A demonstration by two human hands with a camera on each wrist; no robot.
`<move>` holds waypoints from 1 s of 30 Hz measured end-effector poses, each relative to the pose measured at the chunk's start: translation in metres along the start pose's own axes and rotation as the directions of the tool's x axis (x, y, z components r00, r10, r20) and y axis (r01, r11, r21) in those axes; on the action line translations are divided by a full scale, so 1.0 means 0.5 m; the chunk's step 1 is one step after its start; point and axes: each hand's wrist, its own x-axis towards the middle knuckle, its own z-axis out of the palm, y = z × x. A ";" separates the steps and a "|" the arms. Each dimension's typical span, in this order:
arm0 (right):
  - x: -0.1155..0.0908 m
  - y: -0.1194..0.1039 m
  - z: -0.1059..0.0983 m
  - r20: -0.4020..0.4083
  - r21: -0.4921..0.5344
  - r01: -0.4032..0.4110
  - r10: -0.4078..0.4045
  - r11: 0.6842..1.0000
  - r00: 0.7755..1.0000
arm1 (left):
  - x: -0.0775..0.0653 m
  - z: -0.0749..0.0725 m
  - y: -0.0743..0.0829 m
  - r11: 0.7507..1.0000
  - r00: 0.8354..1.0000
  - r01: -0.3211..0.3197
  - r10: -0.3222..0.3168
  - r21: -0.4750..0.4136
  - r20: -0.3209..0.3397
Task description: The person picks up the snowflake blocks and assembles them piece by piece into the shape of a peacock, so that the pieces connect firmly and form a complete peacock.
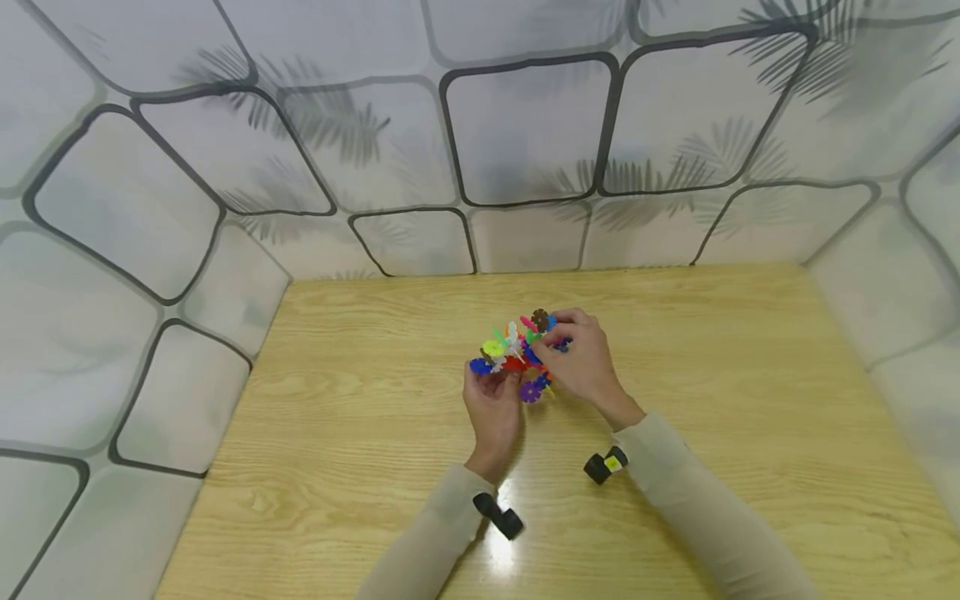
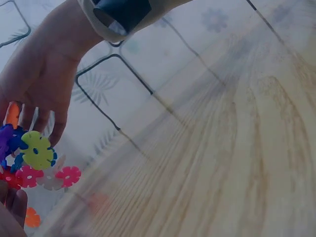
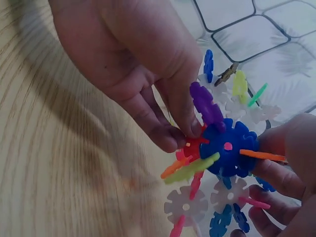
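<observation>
A cluster of interlocking flower-shaped plastic discs, in blue, purple, red, yellow, white and other colours, is held up between both hands. My left hand grips its lower left part. In the right wrist view the left hand's thumb and finger pinch a red disc next to a big blue disc. On the other side my right hand holds the cluster, with its fingers around the blue discs and an orange disc. Fingers hide part of the cluster.
Beneath the hands lies a light wood-grain table. A pale wall covering with dark outlines and leaf prints rises behind it and at both sides. Small black devices are strapped to both wrists.
</observation>
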 end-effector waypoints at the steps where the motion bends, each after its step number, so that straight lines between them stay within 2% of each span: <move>1: 0.001 -0.002 0.000 0.004 -0.004 0.004 -0.004 1.000 1.000 | -0.001 0.002 0.000 1.000 1.000 -0.009 0.009 -0.012 0.000; 9: 0.003 -0.015 0.003 0.014 -0.040 0.063 -0.063 0.997 0.998 | 0.005 0.003 -0.017 0.990 0.996 -0.092 0.093 -0.105 0.009; 12: 0.000 -0.010 0.007 0.009 -0.081 0.095 -0.095 0.992 0.995 | 0.011 -0.008 -0.028 0.989 0.997 -0.069 0.074 -0.132 0.036; 15: -0.007 -0.002 0.008 0.005 -0.122 0.122 -0.122 0.985 0.992 | 0.012 -0.023 -0.035 0.991 0.994 -0.019 0.032 -0.129 0.100; 17: -0.011 0.006 0.009 0.005 -0.134 0.129 -0.130 0.983 0.992 | 0.009 -0.036 -0.037 0.998 0.988 -0.008 0.018 -0.069 0.151; 20: -0.019 0.018 0.006 0.016 -0.131 0.133 -0.132 0.982 0.991 | -0.004 -0.051 -0.032 1.000 0.975 0.008 -0.012 0.018 0.223; 23: -0.027 0.033 0.005 0.032 -0.123 0.158 -0.155 0.980 0.987 | -0.019 -0.064 -0.027 0.998 0.955 0.040 -0.053 0.051 0.293; 27: -0.033 0.050 0.007 0.051 -0.138 0.228 -0.223 0.964 0.973 | -0.032 -0.079 -0.022 0.994 0.915 0.084 -0.103 0.066 0.389; 30: -0.033 0.058 0.005 0.076 -0.161 0.270 -0.261 0.949 0.962 | -0.037 -0.085 -0.020 0.988 0.887 0.105 -0.145 0.115 0.437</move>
